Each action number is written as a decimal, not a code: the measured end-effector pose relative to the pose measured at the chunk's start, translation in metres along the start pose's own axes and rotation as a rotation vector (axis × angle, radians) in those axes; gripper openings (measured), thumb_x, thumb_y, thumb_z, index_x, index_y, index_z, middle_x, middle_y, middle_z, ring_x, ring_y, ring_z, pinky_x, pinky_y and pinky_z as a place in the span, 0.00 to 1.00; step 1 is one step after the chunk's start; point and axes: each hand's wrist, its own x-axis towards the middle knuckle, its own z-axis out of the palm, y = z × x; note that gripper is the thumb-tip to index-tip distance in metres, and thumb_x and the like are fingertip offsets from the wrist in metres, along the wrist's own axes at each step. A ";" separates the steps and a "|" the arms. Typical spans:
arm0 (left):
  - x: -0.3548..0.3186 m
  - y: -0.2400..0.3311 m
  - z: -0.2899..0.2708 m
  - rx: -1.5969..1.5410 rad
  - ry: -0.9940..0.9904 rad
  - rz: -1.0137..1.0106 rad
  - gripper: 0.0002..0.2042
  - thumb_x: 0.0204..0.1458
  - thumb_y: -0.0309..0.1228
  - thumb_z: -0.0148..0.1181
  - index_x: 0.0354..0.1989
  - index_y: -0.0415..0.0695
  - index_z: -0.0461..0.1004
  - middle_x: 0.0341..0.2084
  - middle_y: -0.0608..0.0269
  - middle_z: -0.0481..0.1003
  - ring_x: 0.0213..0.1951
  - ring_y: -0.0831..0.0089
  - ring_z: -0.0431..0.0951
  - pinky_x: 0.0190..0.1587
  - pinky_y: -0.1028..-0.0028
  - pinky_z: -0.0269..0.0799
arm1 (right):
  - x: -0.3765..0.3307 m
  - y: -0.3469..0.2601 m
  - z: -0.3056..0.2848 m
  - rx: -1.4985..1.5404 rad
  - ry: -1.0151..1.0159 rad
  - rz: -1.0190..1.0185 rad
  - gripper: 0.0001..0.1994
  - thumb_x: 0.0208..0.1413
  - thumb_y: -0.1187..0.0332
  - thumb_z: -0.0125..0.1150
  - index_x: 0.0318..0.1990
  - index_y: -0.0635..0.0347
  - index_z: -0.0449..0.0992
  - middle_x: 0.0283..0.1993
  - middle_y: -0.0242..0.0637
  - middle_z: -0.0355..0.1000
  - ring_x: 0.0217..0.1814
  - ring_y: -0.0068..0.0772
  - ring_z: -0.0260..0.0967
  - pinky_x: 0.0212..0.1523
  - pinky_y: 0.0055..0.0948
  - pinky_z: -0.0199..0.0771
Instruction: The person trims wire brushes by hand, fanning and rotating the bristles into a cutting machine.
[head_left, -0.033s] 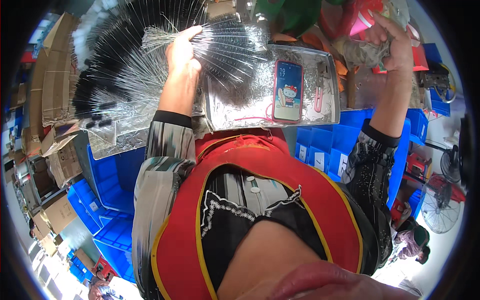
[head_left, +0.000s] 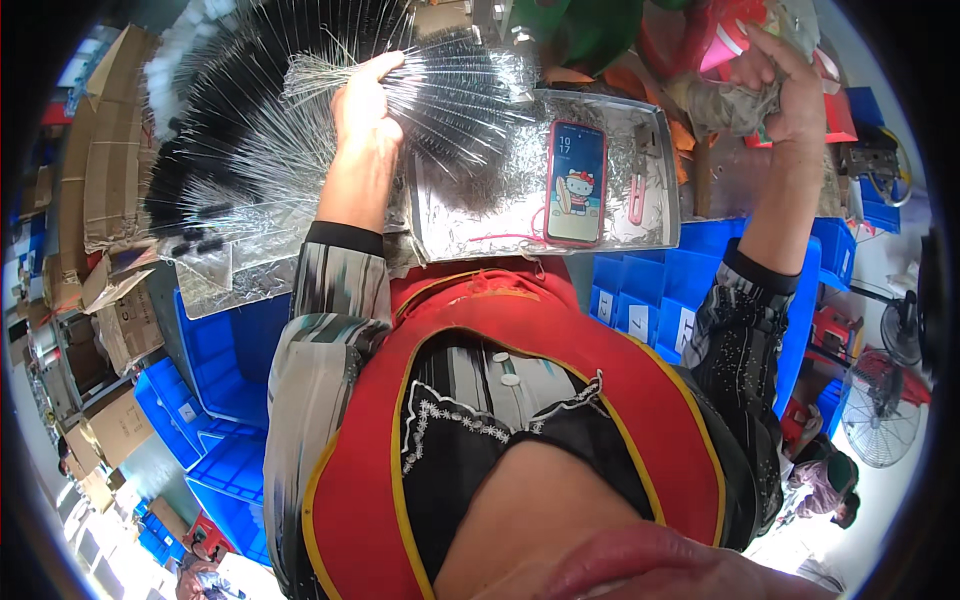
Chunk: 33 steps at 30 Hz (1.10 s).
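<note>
My left hand (head_left: 368, 105) is closed around a fanned bundle of thin wire brushes (head_left: 450, 95), bare silvery stems to the left and black bristles to the right. Beneath and left of it spreads a large pile of similar wire brushes (head_left: 240, 120). My right hand (head_left: 795, 100) is raised at the upper right, beside a crumpled greyish, cloth-like thing (head_left: 735, 105) and a red and pink object (head_left: 725, 45). Its fingers are partly curled; what they hold, if anything, is hidden. Between my hands, a phone (head_left: 576, 185) lies in a shallow open box (head_left: 440, 225).
A pink slim tool (head_left: 637, 198) lies right of the phone, among metallic scraps. Green machinery (head_left: 590, 30) stands behind the box. Blue bins (head_left: 665, 275) sit below the table edge, with more bins (head_left: 225, 350) at left. Cartons (head_left: 110, 140) line the left; a fan (head_left: 882, 405) stands at right.
</note>
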 end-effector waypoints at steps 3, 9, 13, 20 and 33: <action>-0.010 0.002 0.009 0.008 0.043 0.007 0.05 0.38 0.17 0.54 0.26 0.30 0.70 0.21 0.51 0.72 0.20 0.65 0.74 0.22 0.69 0.73 | -0.005 0.021 0.002 0.020 0.033 -0.219 0.11 0.42 0.73 0.54 0.14 0.62 0.63 0.12 0.33 0.56 0.15 0.28 0.57 0.22 0.30 0.62; -0.010 0.005 -0.001 0.172 -0.124 -0.015 0.08 0.40 0.22 0.57 0.30 0.33 0.70 0.25 0.55 0.74 0.25 0.69 0.75 0.29 0.73 0.73 | -0.004 0.091 0.015 0.108 0.109 -0.511 0.08 0.39 0.77 0.54 0.13 0.66 0.65 0.11 0.37 0.58 0.13 0.30 0.58 0.23 0.31 0.65; -0.028 0.010 0.005 0.249 -0.315 -0.025 0.14 0.39 0.22 0.58 0.37 0.34 0.69 0.30 0.56 0.74 0.33 0.71 0.74 0.38 0.77 0.70 | -0.008 0.048 -0.003 0.124 0.014 -0.248 0.09 0.40 0.77 0.53 0.13 0.66 0.65 0.10 0.36 0.57 0.13 0.31 0.58 0.24 0.31 0.66; -0.012 0.005 -0.014 0.025 -0.298 0.097 0.16 0.39 0.19 0.55 0.39 0.30 0.65 0.31 0.50 0.71 0.34 0.66 0.74 0.38 0.71 0.73 | -0.011 0.022 0.011 -0.025 0.094 -0.155 0.15 0.44 0.71 0.51 0.10 0.58 0.57 0.12 0.33 0.54 0.18 0.28 0.54 0.27 0.27 0.60; -0.017 0.009 -0.010 0.086 -0.261 0.058 0.16 0.39 0.16 0.51 0.41 0.30 0.64 0.36 0.50 0.71 0.38 0.64 0.73 0.44 0.71 0.69 | -0.011 0.048 0.008 -0.046 0.040 -0.258 0.15 0.45 0.71 0.49 0.10 0.58 0.57 0.12 0.33 0.54 0.19 0.28 0.55 0.29 0.28 0.60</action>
